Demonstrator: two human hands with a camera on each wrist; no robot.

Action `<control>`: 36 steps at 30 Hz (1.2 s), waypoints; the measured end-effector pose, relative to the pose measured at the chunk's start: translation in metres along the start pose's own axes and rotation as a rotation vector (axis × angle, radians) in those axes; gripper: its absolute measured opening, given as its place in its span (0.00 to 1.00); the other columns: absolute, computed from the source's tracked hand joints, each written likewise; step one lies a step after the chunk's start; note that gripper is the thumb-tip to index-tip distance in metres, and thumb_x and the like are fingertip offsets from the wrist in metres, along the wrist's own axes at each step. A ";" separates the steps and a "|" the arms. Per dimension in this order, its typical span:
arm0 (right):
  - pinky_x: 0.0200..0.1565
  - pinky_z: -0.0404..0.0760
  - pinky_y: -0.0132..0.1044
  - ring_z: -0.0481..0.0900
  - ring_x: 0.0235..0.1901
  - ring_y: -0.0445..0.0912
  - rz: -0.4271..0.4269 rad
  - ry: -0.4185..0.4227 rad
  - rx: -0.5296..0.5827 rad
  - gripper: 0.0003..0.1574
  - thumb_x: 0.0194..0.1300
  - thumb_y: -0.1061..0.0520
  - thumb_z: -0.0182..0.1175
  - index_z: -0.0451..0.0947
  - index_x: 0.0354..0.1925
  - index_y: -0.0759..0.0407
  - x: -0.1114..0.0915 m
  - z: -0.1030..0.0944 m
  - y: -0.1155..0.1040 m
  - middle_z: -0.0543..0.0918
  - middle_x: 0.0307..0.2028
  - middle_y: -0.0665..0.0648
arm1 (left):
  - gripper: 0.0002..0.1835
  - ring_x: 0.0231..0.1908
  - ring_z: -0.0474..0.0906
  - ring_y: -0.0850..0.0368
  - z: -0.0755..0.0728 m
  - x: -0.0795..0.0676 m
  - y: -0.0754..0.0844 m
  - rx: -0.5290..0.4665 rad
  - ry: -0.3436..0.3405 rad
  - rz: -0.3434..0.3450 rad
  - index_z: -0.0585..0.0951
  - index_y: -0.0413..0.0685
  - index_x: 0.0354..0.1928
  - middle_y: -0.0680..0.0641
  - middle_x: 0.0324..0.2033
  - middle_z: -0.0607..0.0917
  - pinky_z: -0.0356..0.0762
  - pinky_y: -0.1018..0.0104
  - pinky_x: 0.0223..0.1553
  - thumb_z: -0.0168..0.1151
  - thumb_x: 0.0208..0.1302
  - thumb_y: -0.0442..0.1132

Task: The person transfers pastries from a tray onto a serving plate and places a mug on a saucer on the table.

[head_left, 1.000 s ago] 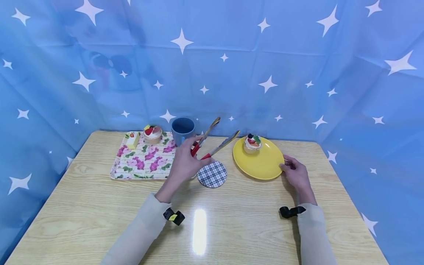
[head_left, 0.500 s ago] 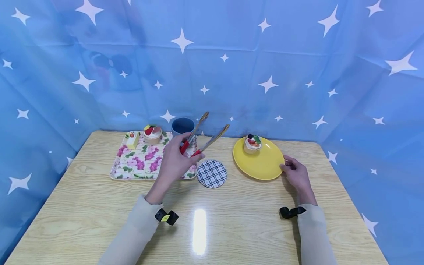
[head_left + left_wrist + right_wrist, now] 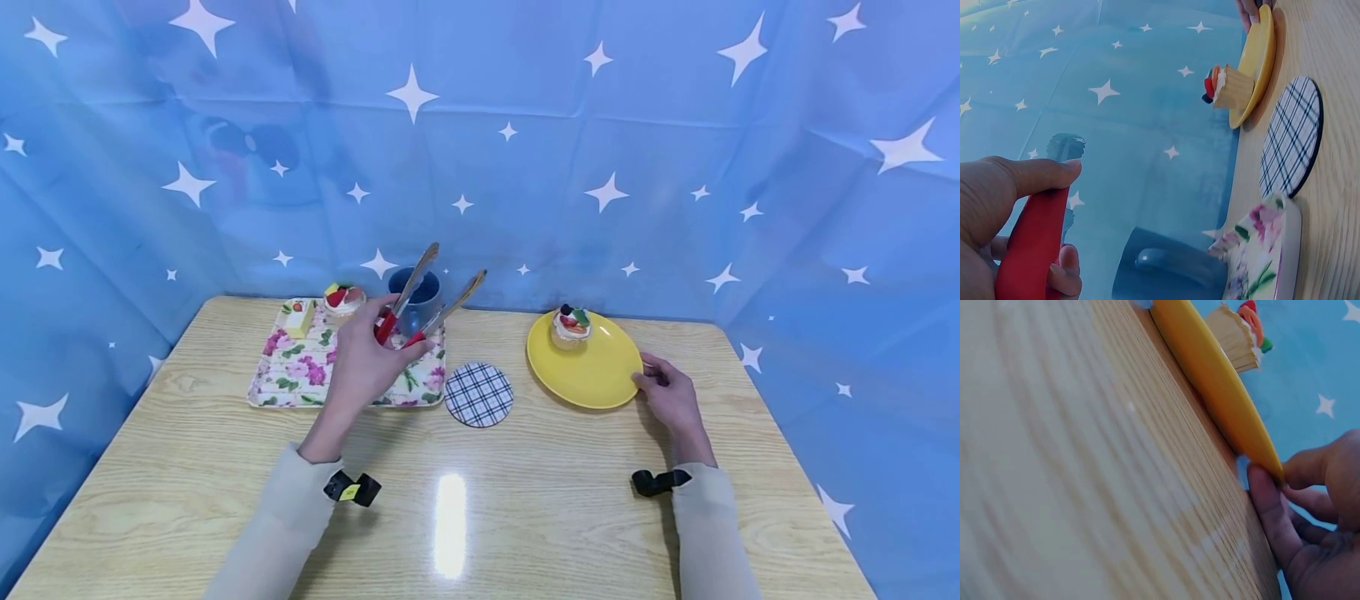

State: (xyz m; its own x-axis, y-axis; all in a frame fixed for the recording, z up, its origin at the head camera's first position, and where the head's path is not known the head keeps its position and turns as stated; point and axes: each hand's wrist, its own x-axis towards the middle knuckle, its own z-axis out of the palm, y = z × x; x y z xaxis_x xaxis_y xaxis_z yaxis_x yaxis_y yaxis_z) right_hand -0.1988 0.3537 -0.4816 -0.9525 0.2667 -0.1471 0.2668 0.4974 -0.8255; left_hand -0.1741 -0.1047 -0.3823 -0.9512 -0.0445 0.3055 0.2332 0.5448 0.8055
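Observation:
My left hand holds a pair of tongs by the red handles. Spread apart, the metal arms point away from me, above the floral tray and in front of the blue mug. Nothing sits between the tips. On the right, my right hand pinches the rim of a yellow plate, thumb and fingers at its edge in the right wrist view. A cupcake with cream and fruit stands near the plate's far left side.
On the tray's far side are a small cake slice and another fruit-topped cupcake. Between tray and plate lies a round checked coaster. A blue star-patterned curtain hangs behind the wooden table.
The left hand has carried the tongs leftward, from above the coaster to over the tray and mug. My right hand and the plate stay where they were.

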 end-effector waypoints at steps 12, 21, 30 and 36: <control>0.41 0.80 0.23 0.75 0.47 0.40 0.002 -0.002 -0.005 0.33 0.79 0.52 0.53 0.64 0.76 0.56 -0.003 0.000 0.000 0.74 0.62 0.62 | 0.41 0.27 0.68 0.49 -0.020 0.003 -0.012 0.048 0.066 -0.021 0.74 0.46 0.69 0.40 0.46 0.80 0.65 0.60 0.27 0.81 0.54 0.47; 0.41 0.80 0.23 0.75 0.49 0.41 -0.002 -0.002 -0.005 0.33 0.79 0.52 0.53 0.64 0.76 0.57 -0.003 0.000 -0.001 0.74 0.62 0.62 | 0.40 0.29 0.69 0.48 -0.034 0.005 -0.021 0.073 0.093 -0.092 0.73 0.47 0.70 0.39 0.51 0.80 0.68 0.59 0.28 0.79 0.56 0.45; 0.40 0.80 0.23 0.75 0.50 0.44 0.001 0.012 -0.014 0.32 0.79 0.53 0.53 0.64 0.76 0.57 -0.002 0.001 -0.002 0.74 0.62 0.63 | 0.41 0.44 0.75 0.42 -0.043 0.007 -0.034 0.098 0.120 -0.111 0.72 0.44 0.71 0.36 0.56 0.80 0.75 0.55 0.38 0.78 0.57 0.46; 0.40 0.80 0.23 0.75 0.47 0.42 -0.002 0.017 -0.007 0.32 0.79 0.53 0.53 0.65 0.76 0.58 -0.002 0.001 -0.002 0.74 0.60 0.62 | 0.41 0.31 0.70 0.48 -0.048 0.008 -0.041 0.124 0.140 -0.133 0.73 0.47 0.71 0.37 0.51 0.80 0.68 0.60 0.28 0.79 0.56 0.49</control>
State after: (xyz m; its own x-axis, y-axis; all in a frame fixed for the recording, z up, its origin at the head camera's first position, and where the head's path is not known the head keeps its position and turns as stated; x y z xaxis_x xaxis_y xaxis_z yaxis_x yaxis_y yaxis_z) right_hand -0.1973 0.3509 -0.4804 -0.9504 0.2796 -0.1366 0.2662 0.5034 -0.8220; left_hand -0.1813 -0.1674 -0.3884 -0.9327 -0.2338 0.2746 0.0725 0.6244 0.7777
